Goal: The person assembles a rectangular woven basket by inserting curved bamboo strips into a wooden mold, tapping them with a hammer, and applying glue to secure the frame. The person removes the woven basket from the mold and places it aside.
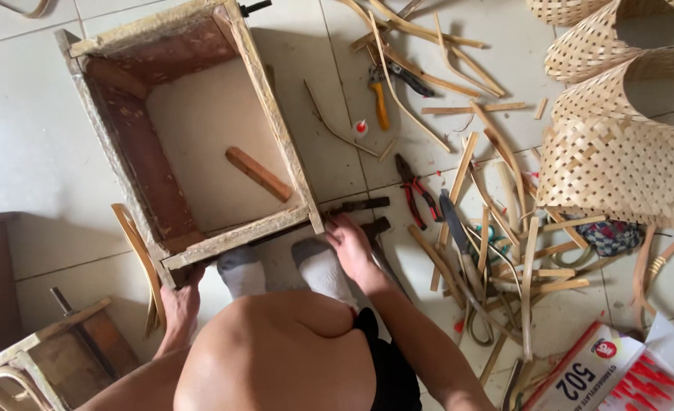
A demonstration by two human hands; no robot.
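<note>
Two hands: left hand [178, 306] grips the rough open wooden box [127, 186] corner, right hand [350, 245] clasps a hammer [373, 228]

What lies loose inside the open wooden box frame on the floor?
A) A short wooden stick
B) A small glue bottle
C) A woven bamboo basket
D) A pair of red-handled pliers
A: a short wooden stick lies alone on the pale floor inside the wooden box frame, while the red-handled pliers, the small glue bottle and the woven bamboo baskets all lie outside it to the right.
</note>
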